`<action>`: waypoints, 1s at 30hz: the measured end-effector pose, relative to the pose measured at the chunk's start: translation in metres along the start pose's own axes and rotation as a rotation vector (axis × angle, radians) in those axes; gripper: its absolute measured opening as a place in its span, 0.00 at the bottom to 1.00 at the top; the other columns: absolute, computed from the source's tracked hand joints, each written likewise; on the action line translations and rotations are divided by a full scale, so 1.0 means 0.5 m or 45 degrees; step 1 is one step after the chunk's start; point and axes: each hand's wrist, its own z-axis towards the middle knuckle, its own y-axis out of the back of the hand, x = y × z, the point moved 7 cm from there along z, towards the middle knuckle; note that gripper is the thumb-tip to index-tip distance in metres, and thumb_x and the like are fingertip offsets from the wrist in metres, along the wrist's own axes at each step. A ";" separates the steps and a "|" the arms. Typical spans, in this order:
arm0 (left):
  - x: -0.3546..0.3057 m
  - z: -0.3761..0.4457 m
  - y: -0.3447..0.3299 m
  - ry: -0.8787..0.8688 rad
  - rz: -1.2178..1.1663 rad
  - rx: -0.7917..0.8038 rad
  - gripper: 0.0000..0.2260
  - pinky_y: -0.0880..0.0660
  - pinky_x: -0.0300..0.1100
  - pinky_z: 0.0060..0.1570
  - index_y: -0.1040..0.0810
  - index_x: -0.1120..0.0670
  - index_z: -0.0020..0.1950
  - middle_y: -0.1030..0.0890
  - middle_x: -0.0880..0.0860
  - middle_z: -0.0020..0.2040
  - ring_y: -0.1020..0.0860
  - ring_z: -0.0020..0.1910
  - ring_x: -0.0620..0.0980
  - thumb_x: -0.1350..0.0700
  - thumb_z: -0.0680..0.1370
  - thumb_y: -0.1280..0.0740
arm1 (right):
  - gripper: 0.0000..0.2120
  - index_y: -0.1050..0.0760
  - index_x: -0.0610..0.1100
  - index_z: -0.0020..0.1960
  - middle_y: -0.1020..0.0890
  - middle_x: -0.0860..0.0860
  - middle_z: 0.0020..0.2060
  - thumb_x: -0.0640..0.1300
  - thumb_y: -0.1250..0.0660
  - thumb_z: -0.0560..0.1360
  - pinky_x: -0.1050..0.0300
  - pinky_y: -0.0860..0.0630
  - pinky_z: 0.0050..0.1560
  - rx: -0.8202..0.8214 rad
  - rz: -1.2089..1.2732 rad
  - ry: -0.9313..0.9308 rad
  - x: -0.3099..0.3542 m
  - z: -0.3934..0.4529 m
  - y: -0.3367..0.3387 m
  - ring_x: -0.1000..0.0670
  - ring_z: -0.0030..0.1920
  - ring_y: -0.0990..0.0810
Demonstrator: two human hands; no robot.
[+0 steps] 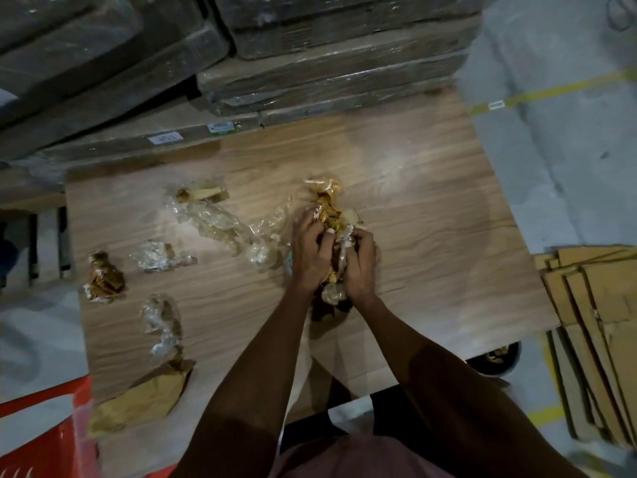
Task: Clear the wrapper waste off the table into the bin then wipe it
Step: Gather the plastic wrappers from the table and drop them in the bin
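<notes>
A crumpled bundle of wrapper waste [330, 215], clear film mixed with brown tape, sits near the middle of the wooden table [431, 208], squeezed between both hands. The step in hand looks like compacting this bundle so it travels in one piece; it would go best if the loose tail at twelve o'clock and the trailing film at nine o'clock were tucked inward before lifting, since stray ends could snag or drop scraps. The left hand [312, 251] curls over the bundle from nine o'clock, fingers pressed into the film; the right hand [360, 263] closes on it from three o'clock, thumb on top. Both forearms reach forward from six o'clock, converging at the wrists. More waste lies outward at nine o'clock: a long clear strip [213, 219], a small clear wad [157, 257], a brown tape clump [103, 277], another film piece [162, 322] and brown paper [144, 398] toward seven o'clock. A dark bin [496, 357] shows below the table edge at four o'clock.
</notes>
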 end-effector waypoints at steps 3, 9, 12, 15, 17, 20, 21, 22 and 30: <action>-0.030 0.004 -0.011 0.076 -0.122 -0.029 0.09 0.32 0.48 0.41 0.35 0.57 0.43 0.33 0.48 0.39 0.32 0.39 0.46 0.56 0.73 0.35 | 0.06 0.30 0.55 0.52 0.22 0.57 0.45 0.53 0.42 0.77 0.39 0.24 0.50 -0.072 0.232 -0.073 0.002 0.011 0.019 0.50 0.47 0.23; -0.041 0.027 -0.036 0.247 -0.351 0.045 0.28 0.27 0.40 0.57 0.36 0.54 0.71 0.25 0.50 0.63 0.26 0.59 0.45 0.58 0.72 0.33 | 0.16 0.28 0.46 0.53 0.22 0.54 0.43 0.57 0.42 0.74 0.47 0.25 0.47 -0.155 0.356 -0.202 0.017 0.031 0.044 0.53 0.44 0.24; -0.041 0.038 -0.037 0.124 -0.053 0.054 0.26 0.28 0.54 0.64 0.22 0.57 0.67 0.22 0.58 0.62 0.26 0.61 0.55 0.47 0.72 0.38 | 0.15 0.28 0.51 0.55 0.20 0.54 0.45 0.58 0.45 0.76 0.44 0.23 0.51 -0.097 0.214 -0.203 0.019 0.042 0.045 0.50 0.47 0.21; -0.027 0.046 -0.027 0.072 0.372 0.019 0.23 0.35 0.59 0.68 0.17 0.53 0.57 0.30 0.61 0.67 0.34 0.69 0.62 0.42 0.70 0.40 | 0.14 0.27 0.55 0.56 0.20 0.53 0.45 0.59 0.45 0.76 0.38 0.24 0.58 -0.069 -0.019 -0.145 0.029 0.055 0.040 0.45 0.51 0.21; -0.027 0.054 -0.021 0.019 0.506 0.033 0.19 0.42 0.60 0.72 0.18 0.51 0.53 0.39 0.60 0.76 0.43 0.76 0.63 0.43 0.70 0.38 | 0.19 0.23 0.51 0.58 0.22 0.53 0.50 0.59 0.45 0.75 0.36 0.27 0.63 -0.100 -0.103 -0.127 0.025 0.061 0.038 0.46 0.54 0.22; -0.045 0.084 -0.032 -0.172 0.592 0.135 0.13 0.48 0.63 0.75 0.19 0.52 0.49 0.46 0.56 0.83 0.51 0.81 0.63 0.48 0.69 0.35 | 0.21 0.20 0.46 0.57 0.29 0.49 0.55 0.57 0.42 0.75 0.40 0.27 0.65 -0.147 -0.028 -0.126 0.017 0.062 0.042 0.51 0.54 0.26; -0.050 0.095 -0.043 -0.233 0.610 0.203 0.14 0.48 0.64 0.75 0.18 0.53 0.50 0.45 0.55 0.83 0.51 0.81 0.63 0.49 0.69 0.35 | 0.21 0.19 0.44 0.56 0.30 0.48 0.55 0.57 0.42 0.75 0.42 0.26 0.63 -0.153 -0.010 -0.118 0.015 0.062 0.044 0.51 0.53 0.26; -0.057 0.104 -0.053 -0.274 0.619 0.284 0.16 0.45 0.64 0.75 0.17 0.54 0.52 0.42 0.54 0.83 0.50 0.81 0.63 0.49 0.70 0.36 | 0.22 0.19 0.41 0.55 0.30 0.47 0.55 0.56 0.42 0.75 0.43 0.25 0.63 -0.159 -0.004 -0.103 0.016 0.063 0.047 0.49 0.54 0.27; -0.087 0.101 -0.044 -0.371 0.691 0.367 0.23 0.33 0.57 0.68 0.23 0.58 0.57 0.21 0.58 0.59 0.27 0.65 0.63 0.46 0.69 0.42 | 0.22 0.19 0.40 0.60 0.27 0.45 0.57 0.54 0.38 0.77 0.40 0.25 0.64 -0.152 0.065 -0.123 -0.002 0.066 0.056 0.44 0.59 0.25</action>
